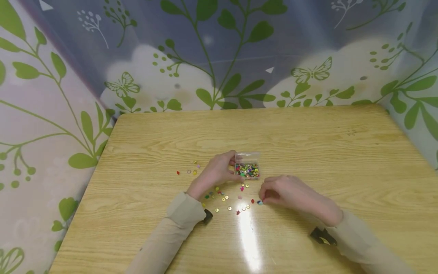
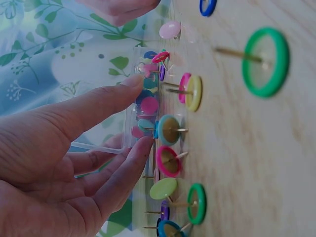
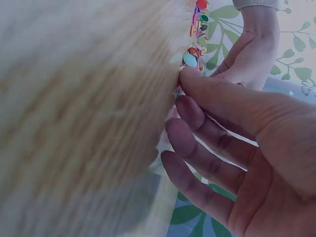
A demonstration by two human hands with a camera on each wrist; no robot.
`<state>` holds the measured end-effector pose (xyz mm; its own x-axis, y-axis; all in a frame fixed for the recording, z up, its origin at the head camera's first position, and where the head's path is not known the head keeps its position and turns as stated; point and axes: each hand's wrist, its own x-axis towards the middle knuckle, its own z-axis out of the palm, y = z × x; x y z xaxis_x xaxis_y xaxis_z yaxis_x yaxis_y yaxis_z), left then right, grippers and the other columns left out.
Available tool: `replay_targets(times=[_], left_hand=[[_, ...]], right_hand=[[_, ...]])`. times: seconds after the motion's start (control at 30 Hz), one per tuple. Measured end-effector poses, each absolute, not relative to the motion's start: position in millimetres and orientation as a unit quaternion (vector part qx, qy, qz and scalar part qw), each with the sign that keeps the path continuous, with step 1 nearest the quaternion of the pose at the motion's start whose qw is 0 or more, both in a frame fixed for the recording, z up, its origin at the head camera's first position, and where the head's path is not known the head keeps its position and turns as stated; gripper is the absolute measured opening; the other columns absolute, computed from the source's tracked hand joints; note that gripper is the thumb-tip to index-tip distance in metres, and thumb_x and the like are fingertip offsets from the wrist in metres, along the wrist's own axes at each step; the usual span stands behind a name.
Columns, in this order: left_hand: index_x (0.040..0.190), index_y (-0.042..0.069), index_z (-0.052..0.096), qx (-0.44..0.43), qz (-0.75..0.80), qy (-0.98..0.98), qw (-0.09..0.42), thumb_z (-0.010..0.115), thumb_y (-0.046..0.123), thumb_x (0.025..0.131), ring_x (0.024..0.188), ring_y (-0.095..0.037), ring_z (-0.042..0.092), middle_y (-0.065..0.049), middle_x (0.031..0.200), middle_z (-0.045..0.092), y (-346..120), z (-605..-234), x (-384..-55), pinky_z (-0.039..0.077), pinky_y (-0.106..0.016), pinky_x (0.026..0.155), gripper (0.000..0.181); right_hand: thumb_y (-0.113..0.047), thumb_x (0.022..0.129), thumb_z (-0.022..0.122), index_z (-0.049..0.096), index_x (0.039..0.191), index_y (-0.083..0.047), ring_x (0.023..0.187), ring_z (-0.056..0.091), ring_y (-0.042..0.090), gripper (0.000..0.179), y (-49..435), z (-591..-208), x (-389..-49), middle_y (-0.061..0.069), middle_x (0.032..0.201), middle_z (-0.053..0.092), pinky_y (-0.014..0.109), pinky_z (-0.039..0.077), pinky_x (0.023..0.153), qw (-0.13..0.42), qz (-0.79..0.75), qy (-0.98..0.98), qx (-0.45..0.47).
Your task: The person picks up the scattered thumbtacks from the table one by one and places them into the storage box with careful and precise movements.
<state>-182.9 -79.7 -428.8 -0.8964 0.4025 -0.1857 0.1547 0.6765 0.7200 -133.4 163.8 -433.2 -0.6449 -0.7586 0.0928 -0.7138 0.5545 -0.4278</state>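
My left hand (image 1: 219,169) grips a small clear plastic box (image 2: 129,118) at its side, thumb in front and fingers behind. The box stands on the table with its lid up, and many coloured thumbtacks (image 1: 248,170) fill it. To the right of the box, my right hand (image 1: 289,192) is low at the tabletop, thumb and index finger pinched close around a tiny thumbtack (image 3: 176,91), mostly hidden by the fingertips. Right beside that thumb lies a light-blue thumbtack (image 3: 189,59). Its other fingers curl loosely.
Loose thumbtacks (image 1: 227,197) lie scattered in front of the box and under the left wrist, some with pins pointing up. A few more, including a red thumbtack (image 1: 178,172), lie farther left. The wooden table (image 1: 342,152) meets a leaf-patterned curtain (image 1: 239,57) behind.
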Motion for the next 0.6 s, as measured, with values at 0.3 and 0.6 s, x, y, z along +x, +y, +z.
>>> replay_targets(times=[0.3, 0.6], left_hand=[[0.124, 0.009, 0.06, 0.155, 0.371, 0.9, 0.167, 0.09, 0.019, 0.076, 0.099, -0.02, 0.068, -0.008, 0.125, 0.067, -80, -429, -183, 0.055, -0.034, 0.093, 0.058], [0.126, 0.009, 0.06, 0.151, 0.367, 0.902, 0.169, 0.09, 0.019, 0.076, 0.1, -0.021, 0.067, -0.008, 0.124, 0.067, -79, -429, -183, 0.055, -0.035, 0.094, 0.06]], right_hand=[[-0.005, 0.087, 0.075, 0.068, 0.088, -0.018, 0.071, 0.06, -0.001, 0.014, 168, -433, -139, -0.01, 0.083, 0.07, 0.019, 0.054, 0.063, 0.032, -0.231, 0.889, -0.395], [-0.005, 0.088, 0.076, 0.07, 0.095, -0.013, 0.055, 0.042, -0.005, 0.012, 166, -427, -149, -0.004, 0.08, 0.071, 0.016, 0.041, 0.048, -0.004, -0.217, 0.898, -0.382]])
